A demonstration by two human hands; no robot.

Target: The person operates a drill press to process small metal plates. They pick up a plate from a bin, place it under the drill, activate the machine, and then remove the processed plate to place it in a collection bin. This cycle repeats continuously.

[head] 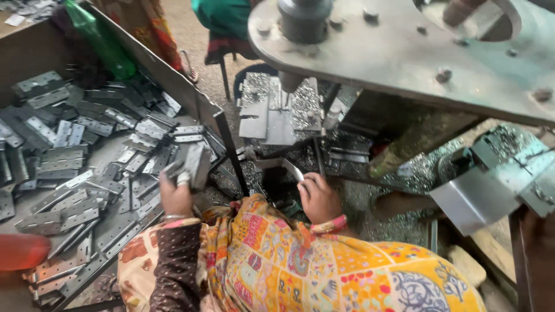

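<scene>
Right, the biggest thing in view is the grey machine press, a heavy bolted steel plate spreading across the far right, with a dark ram coming down at its left end. Below it sits the work bed, flat grey plates dusted with bright metal chips. To the left, a wide tray with a slanted metal wall holds a heap of hinges: flat grey steel leaves, each punched with a row of small holes, some folded shut, some lying open, scattered every which way. At the far edge of the tray lies a green plastic bottle.

Nearer in, the person's lap is draped in yellow patterned cloth. The left hand, in a dark dotted sleeve with a bangle at the wrist, is raised over the right side of the heap, fingers clenched round a small stack of hinges; dull grey, edges squared, several leaves thick. The right hand, with a pink and orange bangle, sits just below the work bed, fingers curled round a curved metal handle that shines pale at its bend.
</scene>
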